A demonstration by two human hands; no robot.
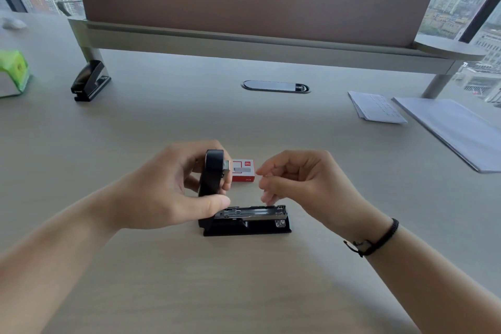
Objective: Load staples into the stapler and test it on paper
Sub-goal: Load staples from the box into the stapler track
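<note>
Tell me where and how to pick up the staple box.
Pinch the staple box across its two short ends, coming down from above. It lies flat on the desk just behind the open stapler, whose raised lid the left hand holds, so the right hand has the clearer reach.

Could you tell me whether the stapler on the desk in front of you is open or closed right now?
Open: the left hand holds the stapler's black top cover raised upright, baring the metal staple channel.

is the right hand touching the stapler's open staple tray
Cannot tell. In the head view the right hand hovers with curled fingertips just above the staple tray; no clear gap or contact shows.
</note>
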